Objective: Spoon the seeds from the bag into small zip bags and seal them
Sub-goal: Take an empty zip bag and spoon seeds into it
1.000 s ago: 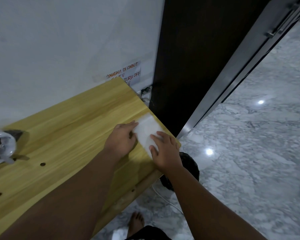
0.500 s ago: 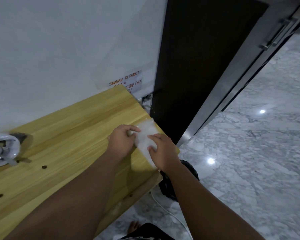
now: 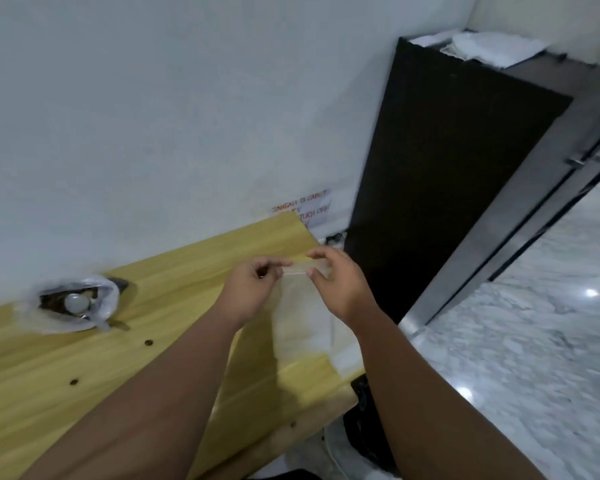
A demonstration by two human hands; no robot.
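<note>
Item one, far left: crumpled clear plastic seed bag, mouth open, standing on the yellow wood-grain surface. Dark contents and a pale rounded object, possibly the spoon, lie inside.

Item two, well right of the seed bag: left hand, fingers curled, pinching the left end of the top strip of a small clear zip bag.

Item three: that zip bag hangs between both hands, held above the surface, and looks empty. Blur prevents confirming whether its mouth is closed.

Item four, further right of the seed bag: right hand, thumb and forefinger clamped on the strip's right end.

Assessment: the step is opening the zip mouth. Recommend each hand take one lip only and peel them apart from the middle, then carry the opened bag close beside the seed bag, so the spoon travels little and spillage is limited.
</note>
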